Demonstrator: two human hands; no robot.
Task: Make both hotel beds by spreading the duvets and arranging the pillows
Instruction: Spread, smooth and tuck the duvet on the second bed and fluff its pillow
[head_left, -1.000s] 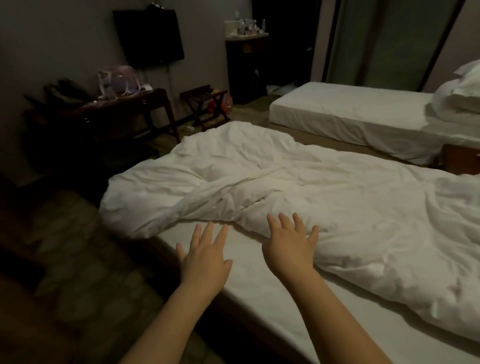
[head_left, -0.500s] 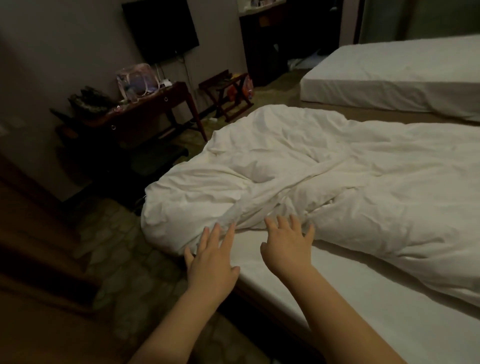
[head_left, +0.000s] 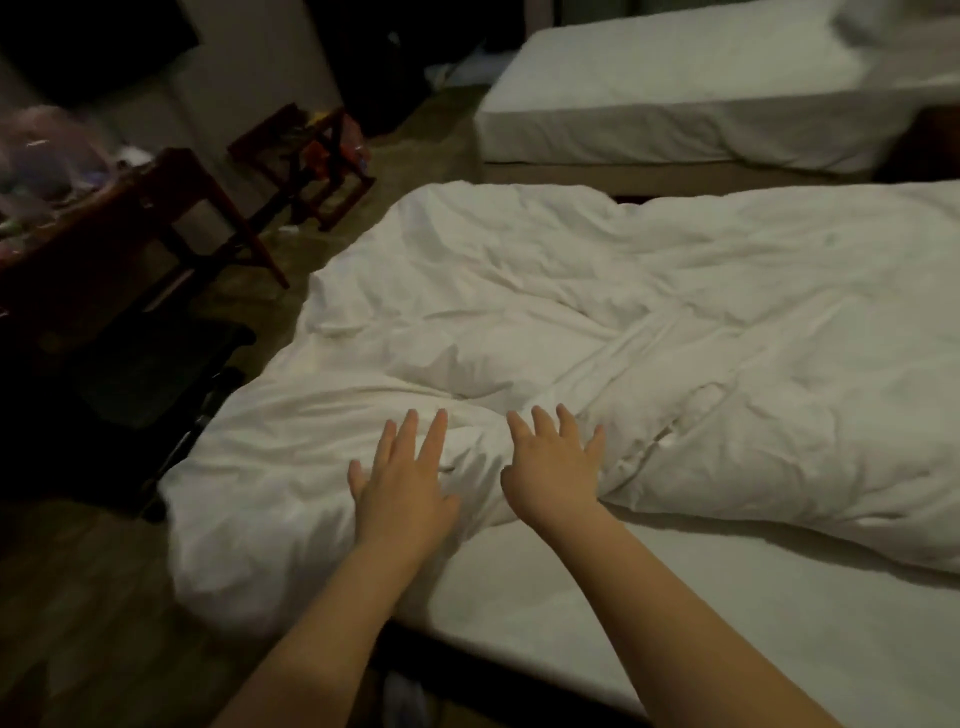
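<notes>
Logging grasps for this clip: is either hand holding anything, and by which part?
Nothing is held. The left hand and right hand are spread open, fingers straight, over the duvet at its bunched near edge.

both hands, left hand and right hand, lie flat with fingers spread on the rumpled duvet near the bed's foot corner.

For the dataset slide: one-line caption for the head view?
Open left hand and right hand reach over a crumpled white duvet on the near bed's bare white sheet; second white bed behind.
</notes>
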